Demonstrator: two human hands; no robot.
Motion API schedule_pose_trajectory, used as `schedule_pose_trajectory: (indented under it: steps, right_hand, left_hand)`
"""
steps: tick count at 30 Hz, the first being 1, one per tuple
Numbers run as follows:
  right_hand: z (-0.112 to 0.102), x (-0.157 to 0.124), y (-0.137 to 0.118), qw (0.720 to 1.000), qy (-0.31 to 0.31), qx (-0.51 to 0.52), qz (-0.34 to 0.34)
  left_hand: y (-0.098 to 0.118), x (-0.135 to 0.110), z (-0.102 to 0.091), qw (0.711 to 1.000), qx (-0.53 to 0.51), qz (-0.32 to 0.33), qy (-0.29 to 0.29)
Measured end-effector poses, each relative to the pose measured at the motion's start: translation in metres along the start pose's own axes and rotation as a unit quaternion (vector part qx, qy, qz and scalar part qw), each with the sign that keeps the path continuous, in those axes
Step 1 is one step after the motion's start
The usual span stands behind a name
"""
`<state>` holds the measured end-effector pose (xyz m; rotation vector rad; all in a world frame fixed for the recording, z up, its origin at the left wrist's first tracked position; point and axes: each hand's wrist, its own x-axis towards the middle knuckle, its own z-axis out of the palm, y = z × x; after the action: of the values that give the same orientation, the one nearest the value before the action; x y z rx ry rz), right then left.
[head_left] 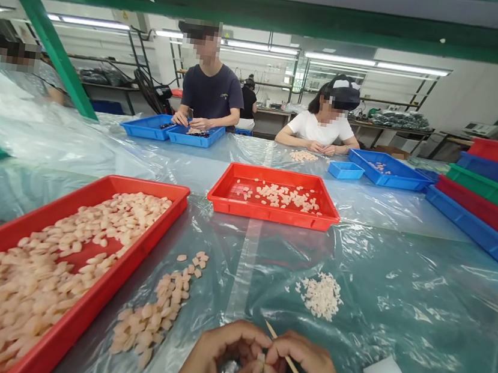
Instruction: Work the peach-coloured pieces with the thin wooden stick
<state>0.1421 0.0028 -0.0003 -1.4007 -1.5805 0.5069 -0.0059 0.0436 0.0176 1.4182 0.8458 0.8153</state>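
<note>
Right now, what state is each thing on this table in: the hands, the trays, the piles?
Left hand: fingers pinched on a small pale piece.
Right hand: holds a thin wooden stick, tip at the piece.
Near red tray: heaped with pale pieces.
Middle red tray: thinly scattered with pieces.
Loose pile: spread on the plastic sheet beside the near tray.
Small white bits: gathered in a heap.
White pad: lying flat.
</note>
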Motion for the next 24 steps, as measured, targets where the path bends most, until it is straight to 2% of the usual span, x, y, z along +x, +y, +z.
schedule_pose_trajectory:
  steps: [4,8,13,15,18,20,24]
  right_hand:
    - [-0.001,-0.001,0.001,0.999,0.001,-0.030,-0.010]
    - [-0.017,0.004,0.009,0.995,0.033,-0.092,0.000]
    - [-0.047,0.015,0.026,0.978,0.101,-0.177,0.046]
    - [-0.052,0.015,0.028,0.973,0.117,-0.190,0.061]
    - [-0.053,0.011,0.024,0.977,0.110,-0.138,0.118]
    - [-0.050,0.007,0.018,0.981,0.081,-0.083,0.157]
    - [-0.040,0.000,0.005,0.993,0.008,0.014,0.121]
  left_hand:
    - [0.005,0.000,-0.003,0.998,0.054,0.008,0.019]
    - [0.008,0.003,-0.012,0.986,0.153,0.047,0.048]
    - [-0.002,0.006,-0.013,0.962,0.251,0.077,-0.080]
    - [-0.006,0.005,-0.011,0.950,0.285,0.074,-0.103]
    - [-0.007,0.002,-0.011,0.936,0.332,0.043,-0.112]
    - [-0.005,0.000,-0.011,0.927,0.355,0.017,-0.121]
    - [0.002,0.000,-0.012,0.922,0.366,-0.032,-0.121]
